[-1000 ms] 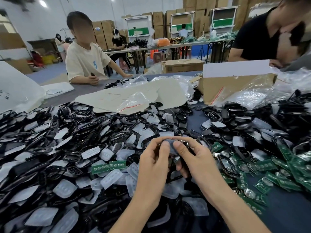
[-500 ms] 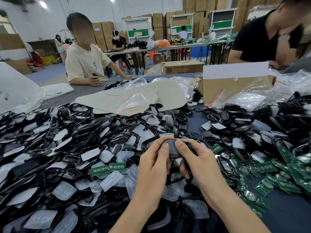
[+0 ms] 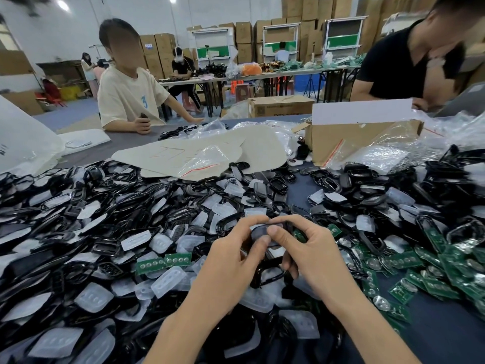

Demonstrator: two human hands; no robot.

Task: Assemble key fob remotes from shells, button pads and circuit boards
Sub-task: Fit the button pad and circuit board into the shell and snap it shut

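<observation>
Key fob shell [image 3: 262, 232] black, glossy, long axis roughly left-right; left hand [image 3: 236, 254] and right hand [image 3: 313, 249] both pinched on it, thumbs pressing top face

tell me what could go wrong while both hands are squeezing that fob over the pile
1. The key fob is pinched only by fingertips of the left hand and right hand; a slip could drop it into the look-alike black shells.
2. The fingers hide most of it, so a skewed button pad might go unnoticed.
3. Loose circuit boards lie near the forearms and could get knocked.
</observation>
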